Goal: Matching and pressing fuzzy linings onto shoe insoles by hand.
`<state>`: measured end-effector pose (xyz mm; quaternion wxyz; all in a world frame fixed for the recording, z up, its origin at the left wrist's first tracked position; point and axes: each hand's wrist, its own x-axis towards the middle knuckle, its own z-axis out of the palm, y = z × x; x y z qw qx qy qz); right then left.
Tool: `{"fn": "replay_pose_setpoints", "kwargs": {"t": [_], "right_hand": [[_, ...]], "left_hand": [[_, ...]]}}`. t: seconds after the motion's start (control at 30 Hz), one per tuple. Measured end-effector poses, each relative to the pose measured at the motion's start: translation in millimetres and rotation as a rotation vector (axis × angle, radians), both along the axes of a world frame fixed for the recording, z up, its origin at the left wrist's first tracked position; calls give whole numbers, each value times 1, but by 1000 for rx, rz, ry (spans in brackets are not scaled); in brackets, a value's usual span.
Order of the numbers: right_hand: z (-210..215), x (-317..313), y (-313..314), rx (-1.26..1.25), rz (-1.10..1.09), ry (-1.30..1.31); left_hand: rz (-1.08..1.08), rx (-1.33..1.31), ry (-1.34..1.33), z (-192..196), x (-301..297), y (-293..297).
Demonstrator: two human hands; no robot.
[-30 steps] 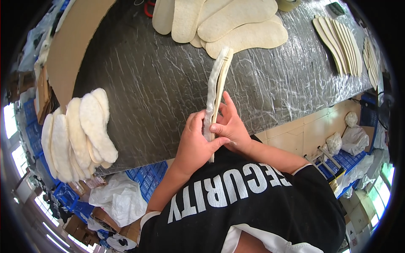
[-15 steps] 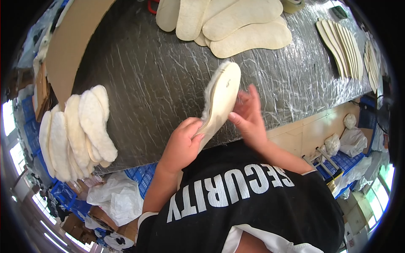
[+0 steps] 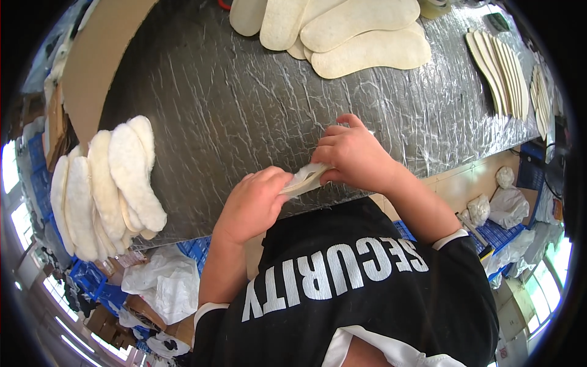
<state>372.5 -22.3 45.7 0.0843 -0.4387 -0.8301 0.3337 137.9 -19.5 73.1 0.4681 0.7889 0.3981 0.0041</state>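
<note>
I read this step as pressing an insole (image 3: pixel 306 178) flat: my left hand (image 3: pixel 254 205) and right hand (image 3: pixel 354 159) both pinch it at the near edge of the dark worktable (image 3: pixel 244 104). Fleecy insoles (image 3: pixel 110 183) lie stacked left, flat ones (image 3: pixel 361 30) far. The next move likely calls for firm, even finger pressure along its edge.

Both hands meet at the near edge of the dark, wrinkled surface (image 3: pixel 244 110), pinching a pale insole (image 3: pixel 304 179) between them. The left hand (image 3: pixel 254 205) closes its grip on the insole's near end, and the right hand (image 3: pixel 354 156) curls its fingers over the far end. A fanned stack of fleecy insoles (image 3: pixel 107 183) lies at the surface's left edge. Flat cream insoles (image 3: pixel 354 30) overlap at the far side, and thin ones (image 3: pixel 501 70) stand in a row at the right.
</note>
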Motion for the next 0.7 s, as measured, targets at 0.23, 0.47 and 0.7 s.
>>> {"fn": "replay_pose_setpoints", "kwargs": {"t": [0.23, 0.47, 0.7], "right_hand": [[-2, -3, -2, 25, -26, 2], [1, 9, -8, 14, -133, 65], [2, 18, -10, -72, -196, 132]], "left_hand": [[30, 155, -2, -13, 27, -1], [41, 185, -8, -25, 30, -5], [77, 252, -68, -23, 30, -8]]}}
